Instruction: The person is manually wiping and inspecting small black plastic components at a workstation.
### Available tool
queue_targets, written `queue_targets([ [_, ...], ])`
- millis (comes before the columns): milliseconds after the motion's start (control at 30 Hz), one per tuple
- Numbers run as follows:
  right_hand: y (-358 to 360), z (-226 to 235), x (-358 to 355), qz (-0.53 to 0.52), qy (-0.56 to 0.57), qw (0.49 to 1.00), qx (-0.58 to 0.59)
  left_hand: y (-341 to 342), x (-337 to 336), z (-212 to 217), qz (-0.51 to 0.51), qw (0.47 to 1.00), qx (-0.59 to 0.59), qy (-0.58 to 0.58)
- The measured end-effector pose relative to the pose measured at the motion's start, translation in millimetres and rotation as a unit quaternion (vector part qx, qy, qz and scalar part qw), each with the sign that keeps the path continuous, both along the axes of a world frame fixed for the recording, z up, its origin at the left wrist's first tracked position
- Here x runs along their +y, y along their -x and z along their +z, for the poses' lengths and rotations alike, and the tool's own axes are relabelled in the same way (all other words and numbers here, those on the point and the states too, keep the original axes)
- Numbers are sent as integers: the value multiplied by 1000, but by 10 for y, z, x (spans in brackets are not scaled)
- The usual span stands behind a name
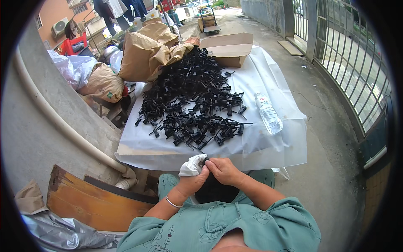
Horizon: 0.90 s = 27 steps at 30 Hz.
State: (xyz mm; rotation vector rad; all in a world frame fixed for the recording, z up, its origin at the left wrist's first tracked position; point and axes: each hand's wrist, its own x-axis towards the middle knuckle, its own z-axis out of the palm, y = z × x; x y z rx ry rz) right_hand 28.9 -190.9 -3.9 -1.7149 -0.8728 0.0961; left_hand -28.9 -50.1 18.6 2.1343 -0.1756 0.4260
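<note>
Both of my hands meet just in front of the table's near edge. White cloth (193, 165) covers the fingers of my left hand (192, 183); whether it is a glove or a loose rag I cannot tell. Thumb and fingers of my right hand (226, 171) are pinched together, touching the left thumb. Between the hands shows a small black plastic part (205, 160), mostly hidden by fingers. Beyond them, a big heap of similar black plastic parts (184, 98) with thin stems spreads over the table.
White plastic sheeting (277, 148) covers the table. A water bottle (268, 113) lies at right. Behind the heap are a brown paper sack (145, 52) and an open cardboard box (228, 50). An orange-brown board (94, 201) leans at lower left; a barred fence (352, 63) runs along the right.
</note>
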Motion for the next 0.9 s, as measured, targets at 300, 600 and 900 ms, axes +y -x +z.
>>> queue_targets([
  [300,70,-106,134,-6,-67,991,119,41,52,-23,23,986,-83,-142],
  [600,-133,-169,-98,54,44,997,-18,-28,195,-19,-42,920,174,349],
  [900,-70,17,-62,6,-43,995,89,64,54,87,-133,956,178,193],
])
